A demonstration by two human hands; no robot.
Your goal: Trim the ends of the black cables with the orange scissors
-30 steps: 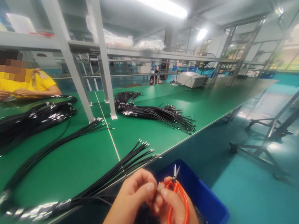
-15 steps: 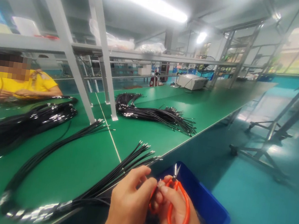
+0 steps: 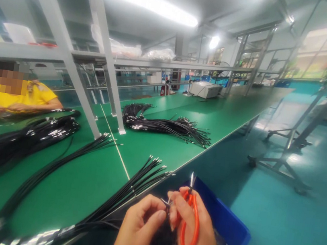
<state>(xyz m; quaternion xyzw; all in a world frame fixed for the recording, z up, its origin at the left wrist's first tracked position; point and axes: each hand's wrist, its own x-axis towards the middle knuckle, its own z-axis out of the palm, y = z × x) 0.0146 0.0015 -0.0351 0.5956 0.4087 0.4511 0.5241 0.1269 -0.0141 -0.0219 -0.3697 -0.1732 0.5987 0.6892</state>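
Observation:
My left hand [image 3: 139,224] is closed in a pinch on the end of a black cable [image 3: 167,204]; thin tips stick out past its fingertips. Orange-handled scissors [image 3: 194,224] hang on my right hand [image 3: 200,235], blades pointing up and nearly together. The fingers of that hand are bent beside the cable end, close to my left fingertips. A bundle of black cables [image 3: 116,195] with pale tips lies along the table edge just left of my hands and curves back in a loop.
The green table [image 3: 154,143] carries another black cable bundle [image 3: 166,126], a large coiled heap [image 3: 28,132] and a white box [image 3: 205,90]. Grey shelf posts [image 3: 118,67] rise from it. Below my hands stands a blue bin [image 3: 228,225]. A person in a yellow top [image 3: 41,95] sits at left.
My hands have drawn slightly apart, and the cable end now shows between them. The scissor blades have come closer together. The view has shifted a little.

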